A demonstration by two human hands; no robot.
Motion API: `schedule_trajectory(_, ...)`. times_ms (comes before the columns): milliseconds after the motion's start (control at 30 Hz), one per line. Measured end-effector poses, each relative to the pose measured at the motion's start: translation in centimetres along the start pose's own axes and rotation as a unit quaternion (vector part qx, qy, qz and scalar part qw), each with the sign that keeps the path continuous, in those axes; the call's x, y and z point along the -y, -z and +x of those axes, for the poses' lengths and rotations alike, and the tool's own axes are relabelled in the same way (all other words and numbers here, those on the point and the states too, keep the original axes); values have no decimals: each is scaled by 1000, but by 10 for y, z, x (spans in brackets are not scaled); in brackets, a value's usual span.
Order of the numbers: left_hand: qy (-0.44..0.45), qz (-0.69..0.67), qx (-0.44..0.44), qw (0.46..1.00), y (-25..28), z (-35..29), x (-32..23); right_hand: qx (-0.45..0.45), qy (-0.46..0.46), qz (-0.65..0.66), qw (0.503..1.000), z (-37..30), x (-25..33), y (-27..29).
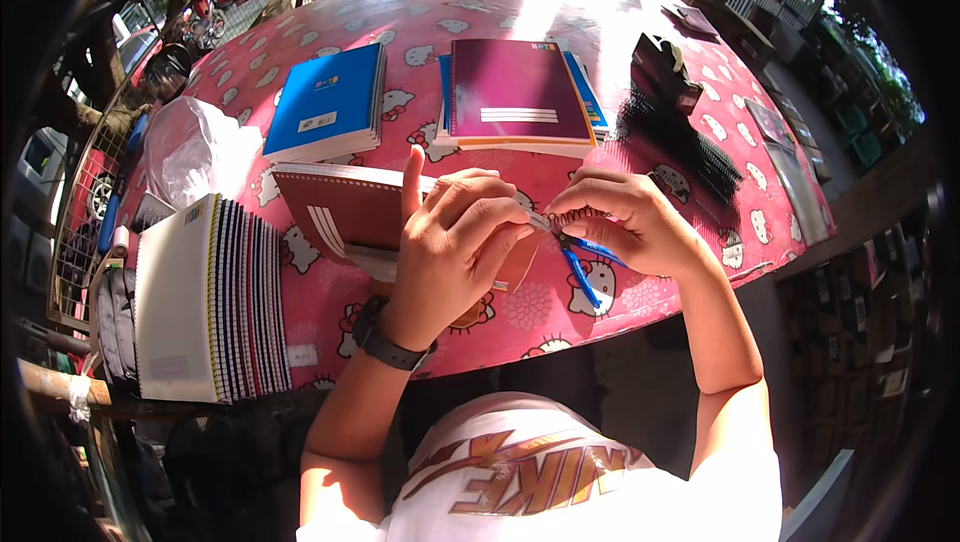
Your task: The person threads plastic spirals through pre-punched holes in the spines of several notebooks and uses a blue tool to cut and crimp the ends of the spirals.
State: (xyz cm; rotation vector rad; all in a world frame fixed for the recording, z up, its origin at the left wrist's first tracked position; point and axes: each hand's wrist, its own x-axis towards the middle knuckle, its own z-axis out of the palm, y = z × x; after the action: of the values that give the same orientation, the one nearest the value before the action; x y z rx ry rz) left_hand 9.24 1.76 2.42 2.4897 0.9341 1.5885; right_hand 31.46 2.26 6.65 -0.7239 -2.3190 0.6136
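Observation:
My left hand (465, 227), with a dark watch (390, 340) on its wrist, has its fingertips closed on a small greyish piece (537, 220) that I cannot name. Close by on the right, my right hand (635, 222) pinches a dark spiral binding coil (580, 214). Blue-handled pliers (578, 277) show just below my right fingers; whether they are held or lie on the table is unclear. Partly behind my left hand is a maroon spiral notebook (335, 207), tilted, with white lines on its cover.
Pink patterned cloth covers the table (520, 307). Beyond my hands sit a blue notebook stack (325, 102) and a purple-topped one (520, 92). At left are a spiral-bound stack (185, 307) and a clear plastic bag (200, 152). Many black coils (690, 152) lie at right.

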Motion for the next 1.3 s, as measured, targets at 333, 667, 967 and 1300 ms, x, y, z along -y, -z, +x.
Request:
schedule_trajectory(333, 72, 0, 14, 997, -2, 11, -7, -29, -2, -27, 999, 1, -6, -2)
schedule_trajectory(667, 51, -2, -8, 999, -5, 7, -3, -51, -66, -77, 994, -1, 11, -5)
schedule_trajectory(967, 57, -69, -78, 993, -9, -2, -1, -100, -136, -56, 984, -6, 22, -20)
schedule_trajectory(1300, 48, -43, -76, 995, -11, 0, -4, -111, -111, -52, 986, -9, 24, -24)
